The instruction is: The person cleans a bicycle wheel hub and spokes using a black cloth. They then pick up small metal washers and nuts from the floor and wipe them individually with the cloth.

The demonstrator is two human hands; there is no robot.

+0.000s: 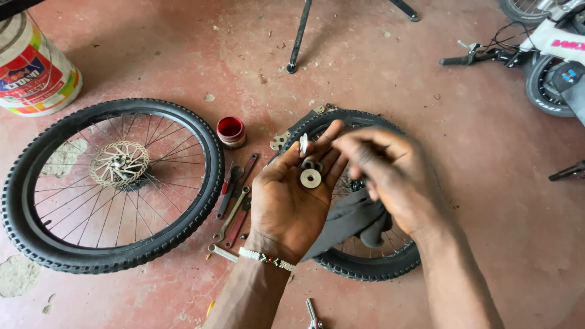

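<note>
We log: left hand open, cupping washers above the rear wheel; right hand pinching, contents unclear.

We note a flat washer of dull grey metal, smooth-faced. The tyre is matt black rubber with a knobbly tread; its brake disc is bright perforated metal. The floor is rough, chipped red-painted concrete. The rag is dark matt cloth.

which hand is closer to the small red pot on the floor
Left. The left hand is open, palm up with washers, just right of the red pot; the right hand is farther right, beyond it.
</note>
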